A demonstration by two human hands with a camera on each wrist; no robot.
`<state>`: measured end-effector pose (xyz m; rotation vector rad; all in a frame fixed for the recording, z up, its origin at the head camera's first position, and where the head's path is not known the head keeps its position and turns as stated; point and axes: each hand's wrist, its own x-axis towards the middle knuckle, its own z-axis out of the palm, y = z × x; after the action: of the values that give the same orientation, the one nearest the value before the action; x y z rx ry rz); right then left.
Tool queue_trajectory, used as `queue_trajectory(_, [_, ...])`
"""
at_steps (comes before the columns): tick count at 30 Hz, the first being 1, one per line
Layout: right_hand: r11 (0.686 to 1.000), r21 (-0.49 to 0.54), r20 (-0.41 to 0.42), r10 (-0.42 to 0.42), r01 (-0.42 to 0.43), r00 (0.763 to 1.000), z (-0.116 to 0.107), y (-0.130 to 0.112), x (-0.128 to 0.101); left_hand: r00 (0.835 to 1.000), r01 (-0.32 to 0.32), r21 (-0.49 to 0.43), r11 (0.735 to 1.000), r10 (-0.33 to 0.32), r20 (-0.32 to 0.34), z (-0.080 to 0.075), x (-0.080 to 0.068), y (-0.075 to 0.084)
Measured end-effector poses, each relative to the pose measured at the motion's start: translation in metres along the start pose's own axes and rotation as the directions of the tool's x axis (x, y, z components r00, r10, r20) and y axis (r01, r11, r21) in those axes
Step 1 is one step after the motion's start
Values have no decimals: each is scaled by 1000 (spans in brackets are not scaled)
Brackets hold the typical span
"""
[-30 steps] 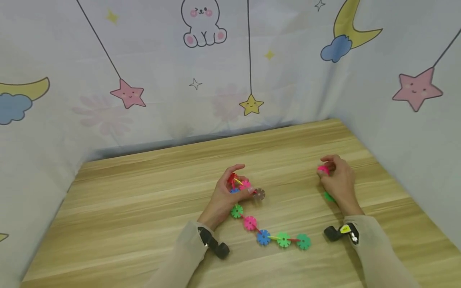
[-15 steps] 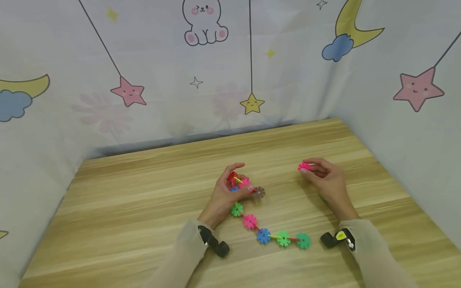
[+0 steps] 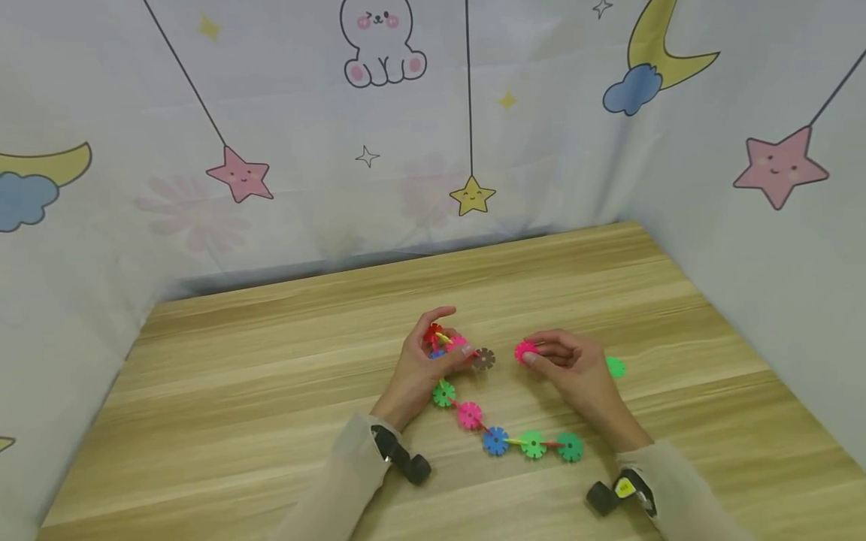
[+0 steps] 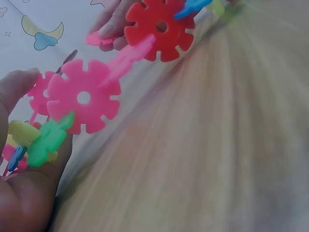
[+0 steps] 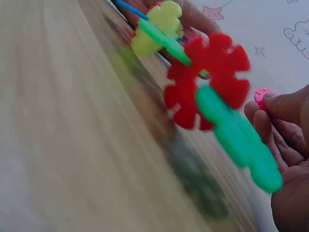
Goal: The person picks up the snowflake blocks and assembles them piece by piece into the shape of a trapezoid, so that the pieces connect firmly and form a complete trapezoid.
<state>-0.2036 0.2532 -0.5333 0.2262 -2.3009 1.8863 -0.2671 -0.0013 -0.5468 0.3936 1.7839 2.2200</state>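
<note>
My left hand [image 3: 416,368] holds one end of a chain of notched plastic snowflake discs, with the thumb against a pink disc. Just past the thumb, a brown disc [image 3: 483,359] sticks out at that end. The rest of the chain curves down the table through a pink disc [image 3: 470,415] and a blue disc [image 3: 496,441] to a dark green disc [image 3: 570,447]. To the right, my right hand [image 3: 575,372] pinches a single pink snowflake disc [image 3: 524,352] between thumb and fingers, a small gap from the brown one. In the right wrist view, that pink disc [image 5: 260,95] is partly covered by the thumb.
One loose light green disc [image 3: 615,367] lies on the wooden table [image 3: 271,406] behind the right hand. A white cloth [image 3: 304,150] printed with stars and moons hangs along the back and sides. Each wrist wears a black camera [image 3: 416,467].
My right hand has lifted the pink disc and carried it left, close to the brown disc. The loose green disc is uncovered. My left hand has stayed nearly still.
</note>
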Motion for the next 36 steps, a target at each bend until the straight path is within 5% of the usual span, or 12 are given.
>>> queue_trajectory(6, [1000, -16, 18, -21, 21, 1000, 15, -4, -6, 1000, 20, -30, 999, -20, 0, 2, -1, 2])
queue_trajectory(10, [987, -87, 30, -136, 138, 990, 24, -4, -10, 1000, 22, -4, 1000, -22, 7, 2, -1, 2])
queue_trajectory(19, [875, -249, 3, -429, 416, 903, 38, -4, -10, 999, 23, -14, 1000, -22, 45, 2, -2, -2])
queue_trajectory(26, [850, -302, -33, -462, 431, 886, 41, -2, -10, 1000, 4, 72, 997, -5, 21, 4, -2, -4])
queue_trajectory(36, [870, -266, -10, -433, 415, 901, 41, -1, -8, 998, 31, 5, 999, -32, 56, 4, -3, -1])
